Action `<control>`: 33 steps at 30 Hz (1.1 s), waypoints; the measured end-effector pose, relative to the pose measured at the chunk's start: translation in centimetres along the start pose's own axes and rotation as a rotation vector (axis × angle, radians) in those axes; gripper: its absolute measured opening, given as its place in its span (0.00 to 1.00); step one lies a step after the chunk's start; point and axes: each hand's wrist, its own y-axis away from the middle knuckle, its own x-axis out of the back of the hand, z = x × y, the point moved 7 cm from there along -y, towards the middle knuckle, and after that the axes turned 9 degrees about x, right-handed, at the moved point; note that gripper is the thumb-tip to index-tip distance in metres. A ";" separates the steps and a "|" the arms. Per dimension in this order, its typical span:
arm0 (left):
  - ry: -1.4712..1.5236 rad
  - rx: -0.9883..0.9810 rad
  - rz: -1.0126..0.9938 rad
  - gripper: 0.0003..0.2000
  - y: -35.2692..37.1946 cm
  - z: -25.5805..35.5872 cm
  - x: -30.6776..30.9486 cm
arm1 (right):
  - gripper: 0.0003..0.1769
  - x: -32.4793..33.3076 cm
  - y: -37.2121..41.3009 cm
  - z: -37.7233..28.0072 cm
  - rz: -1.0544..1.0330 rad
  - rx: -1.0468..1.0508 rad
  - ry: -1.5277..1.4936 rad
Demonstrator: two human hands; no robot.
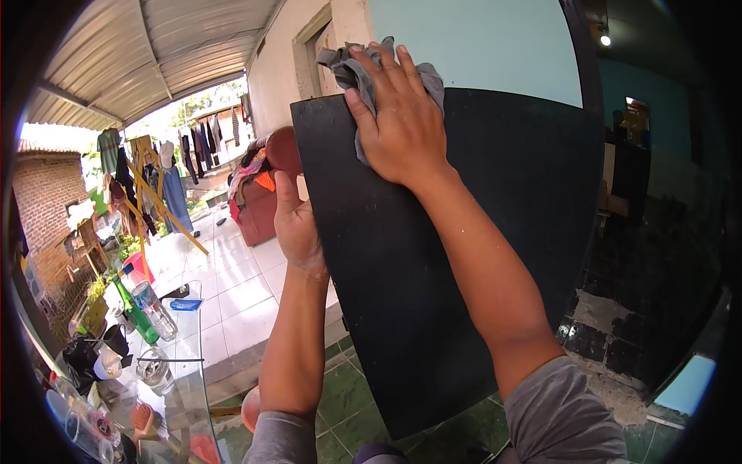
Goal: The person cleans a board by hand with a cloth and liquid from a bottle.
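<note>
A large flat black board (456, 255) stands tilted in front of me. My right hand (402, 127) presses a crumpled grey cloth (352, 69) against the board near its top edge, the fingers spread over the cloth. At the board's left edge, my left hand (300, 232) steadies it with the thumb pointing up. The fingers of that hand are mostly hidden behind the board.
On the left is a glass table (189, 387) with a green bottle (137, 313), a clear bottle (154, 309) and several cups. Beyond are a red armchair (259, 213) and hanging laundry (201, 147). A tiled step (239, 363) lies below.
</note>
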 end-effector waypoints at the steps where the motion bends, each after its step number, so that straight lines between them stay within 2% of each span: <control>1: 0.006 -0.022 0.012 0.29 0.0 0.0 -0.3 | 0.35 -0.3 0.1 0.3 0.019 0.002 0.012; 3: 0.033 -0.048 -0.004 0.29 0.1 -0.3 -0.6 | 0.36 1.2 3.9 -2.8 -0.029 -0.060 -0.003; 5: -0.025 -0.045 -0.071 0.29 0.3 0.3 0.8 | 0.39 0.9 12.0 -7.4 -0.368 -0.073 -0.198; 6: -0.099 -0.040 -0.107 0.29 0.3 0.8 2.5 | 0.44 0.7 17.0 -9.8 -0.446 -0.035 -0.258; 7: -0.011 -0.020 -0.155 0.30 0.1 0.2 0.2 | 0.45 0.5 22.6 -12.4 -0.556 0.028 -0.252; 8: 0.076 0.002 -0.202 0.31 -0.1 -0.4 -2.0 | 0.43 1.3 27.0 -14.6 -0.536 0.172 -0.218; 10: 0.028 0.023 -0.195 0.35 -0.3 -0.3 -0.7 | 0.40 1.2 31.0 -14.0 -0.614 0.284 -0.370; 11: 0.022 0.003 -0.134 0.36 -0.4 -0.2 0.0 | 0.40 1.5 29.3 -12.1 -0.659 0.288 -0.378; 13: -0.033 -0.049 0.021 0.34 0.0 -0.3 0.5 | 0.40 3.6 23.8 -3.1 -0.634 -0.009 -0.156; 14: -0.131 -0.060 0.036 0.33 0.4 0.1 1.8 | 0.40 5.7 21.5 2.6 -0.449 -0.168 -0.057; 15: -0.233 -0.081 0.049 0.33 0.9 0.8 4.2 | 0.34 7.6 21.1 8.7 -0.203 -0.262 0.142; 16: -0.338 -0.097 0.065 0.32 1.2 1.6 5.4 | 0.34 9.4 22.9 17.0 -0.042 -0.470 0.169; 17: -0.362 -0.106 0.181 0.31 1.2 1.5 5.1 | 0.35 11.1 24.7 22.8 0.114 -0.672 0.198; 19: -0.395 -0.108 0.420 0.30 1.2 0.7 3.6 | 0.36 10.8 25.3 23.8 0.141 -0.825 0.228; 20: -0.422 -0.100 0.408 0.30 1.2 0.8 4.2 | 0.36 10.7 25.3 23.6 0.155 -0.891 0.248; 21: -0.392 -0.103 0.363 0.30 1.2 0.7 3.9 | 0.37 9.7 24.3 20.2 0.131 -0.877 0.248; 23: -0.341 -0.114 0.268 0.31 1.4 0.7 3.2 | 0.38 8.0 22.2 10.1 -0.022 -0.445 0.186; 25: -0.350 -0.146 0.205 0.32 1.6 1.3 4.6 | 0.42 7.0 24.8 2.4 -0.230 -0.286 -0.027; 26: -0.349 -0.147 0.198 0.32 1.6 1.4 4.8 | 0.42 6.9 27.5 0.4 -0.299 -0.209 -0.059; 28: -0.389 -0.123 0.130 0.31 1.4 1.5 4.6 | 0.40 8.3 33.3 -2.2 -0.617 -0.048 -0.174; 30: -0.408 -0.093 0.187 0.31 1.3 1.2 4.1 | 0.40 11.5 37.6 -3.6 -0.862 0.214 -0.252; 32: -0.393 -0.081 0.201 0.30 1.0 1.0 4.0 | 0.34 14.4 39.0 -2.7 -1.144 -0.014 -0.498; 33: -0.369 -0.074 0.190 0.30 0.9 0.9 4.1 | 0.31 15.3 39.4 -1.3 -1.260 -0.193 -0.616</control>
